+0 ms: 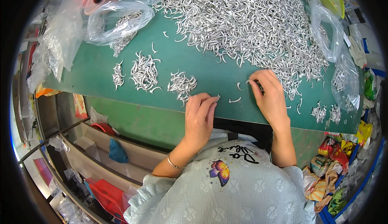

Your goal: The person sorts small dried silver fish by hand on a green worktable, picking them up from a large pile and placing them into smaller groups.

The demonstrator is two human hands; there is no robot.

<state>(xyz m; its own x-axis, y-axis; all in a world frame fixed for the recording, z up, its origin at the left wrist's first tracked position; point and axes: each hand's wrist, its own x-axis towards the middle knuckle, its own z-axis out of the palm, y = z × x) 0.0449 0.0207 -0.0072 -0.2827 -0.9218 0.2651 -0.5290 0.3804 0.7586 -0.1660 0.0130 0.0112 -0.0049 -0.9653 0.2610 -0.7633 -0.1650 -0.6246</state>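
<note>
A large heap of small curved silver metal pieces [242,18] covers the far middle and right of the green tabletop [97,66]. By the table's near edge, my left hand [199,117] is closed in a pinch, with one small curved metal piece [218,97] showing at its fingertips. My right hand [268,94] is curled at the heap's near edge, thumb and forefinger pinching another curved metal piece [248,81], partly hidden by the fingers. Between the hands lie two loose pieces [235,100]. A small pile [182,85] sits just beyond my left hand.
Further left are a medium pile [144,72] and a smaller one [118,76]. Clear plastic bags [121,22] holding pieces stand at the far left, others [343,78] at the right. Two little clusters [319,113] lie near the right corner. Below left is a shelf with a red basket [107,197].
</note>
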